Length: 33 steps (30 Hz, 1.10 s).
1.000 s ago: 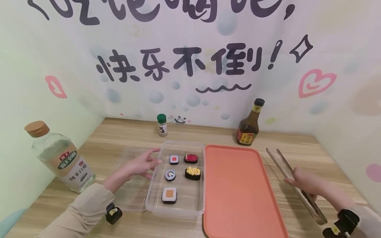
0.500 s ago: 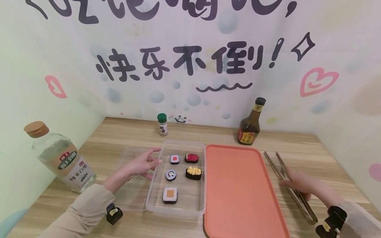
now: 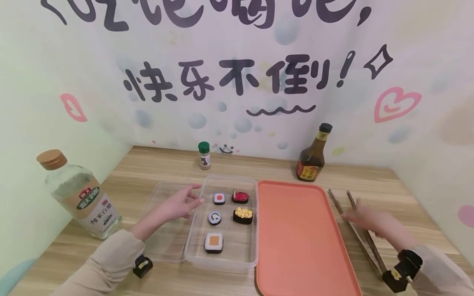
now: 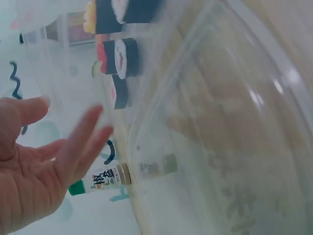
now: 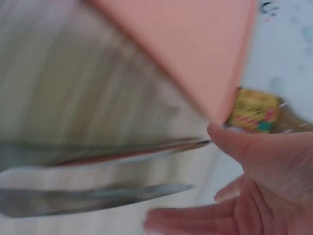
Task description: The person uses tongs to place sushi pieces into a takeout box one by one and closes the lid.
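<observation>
A clear plastic box (image 3: 237,244) holds several sushi pieces, among them a corn-topped piece (image 3: 242,216), a red-topped one (image 3: 240,197) and a roll with an orange centre (image 3: 214,242). Just left of its wall hovers my left hand (image 3: 180,204), fingers apart and holding nothing; in the left wrist view the palm shows bare. Metal tongs (image 3: 356,235) lie on the table right of the orange tray (image 3: 296,230). My right hand (image 3: 366,218) is over them with fingers extended; the right wrist view shows the tongs (image 5: 98,198) outside its grasp.
A clear lid (image 3: 166,244) lies flat beneath the left forearm. A large vinegar bottle (image 3: 90,201) stands at the left, a green-capped shaker (image 3: 204,156) at the back, and a dark sauce bottle (image 3: 312,156) behind the tray. A printed cloth (image 3: 229,123) hangs behind the table.
My right hand has let go of the tongs, which it gripped before and shifted slightly left toward the tray. The left hand has come slightly away from the box wall.
</observation>
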Motion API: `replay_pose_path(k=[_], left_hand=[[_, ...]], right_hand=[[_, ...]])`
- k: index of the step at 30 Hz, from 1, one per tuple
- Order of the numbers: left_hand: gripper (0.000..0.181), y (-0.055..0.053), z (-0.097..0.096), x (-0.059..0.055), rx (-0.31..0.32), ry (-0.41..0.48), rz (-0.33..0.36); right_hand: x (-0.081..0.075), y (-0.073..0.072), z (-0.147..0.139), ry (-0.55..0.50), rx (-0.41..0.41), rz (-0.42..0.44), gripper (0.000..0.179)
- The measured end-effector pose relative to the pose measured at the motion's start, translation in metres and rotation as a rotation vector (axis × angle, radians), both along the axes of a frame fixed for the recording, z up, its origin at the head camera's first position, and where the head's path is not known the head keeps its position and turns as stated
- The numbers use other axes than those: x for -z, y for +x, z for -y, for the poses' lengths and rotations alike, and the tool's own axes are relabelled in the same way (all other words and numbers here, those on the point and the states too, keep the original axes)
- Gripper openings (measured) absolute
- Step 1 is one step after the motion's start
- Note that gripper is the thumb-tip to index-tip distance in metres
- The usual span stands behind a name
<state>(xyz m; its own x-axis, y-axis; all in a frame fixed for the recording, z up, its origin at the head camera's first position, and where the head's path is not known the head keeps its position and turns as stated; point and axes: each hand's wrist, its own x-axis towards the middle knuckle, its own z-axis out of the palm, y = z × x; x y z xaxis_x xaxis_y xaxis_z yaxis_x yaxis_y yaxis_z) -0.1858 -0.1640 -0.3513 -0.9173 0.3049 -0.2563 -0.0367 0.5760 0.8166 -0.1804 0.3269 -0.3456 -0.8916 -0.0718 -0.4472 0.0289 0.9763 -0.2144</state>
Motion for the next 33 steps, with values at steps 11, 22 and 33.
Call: replay_pose_path(k=[11, 22, 33], left_hand=[[0.059, -0.011, 0.045, -0.007, 0.048, -0.249, -0.178], [0.071, -0.011, 0.078, -0.018, 0.033, -0.265, -0.030], [0.078, -0.005, 0.089, -0.006, 0.018, -0.244, 0.038]], right_hand=[[-0.060, -0.012, 0.099, -0.168, -0.174, -0.235, 0.054], [-0.077, -0.021, 0.252, -0.961, -0.019, 0.155, 0.054], [-0.038, -0.008, 0.390, -1.208, 0.353, 0.391, 0.060]])
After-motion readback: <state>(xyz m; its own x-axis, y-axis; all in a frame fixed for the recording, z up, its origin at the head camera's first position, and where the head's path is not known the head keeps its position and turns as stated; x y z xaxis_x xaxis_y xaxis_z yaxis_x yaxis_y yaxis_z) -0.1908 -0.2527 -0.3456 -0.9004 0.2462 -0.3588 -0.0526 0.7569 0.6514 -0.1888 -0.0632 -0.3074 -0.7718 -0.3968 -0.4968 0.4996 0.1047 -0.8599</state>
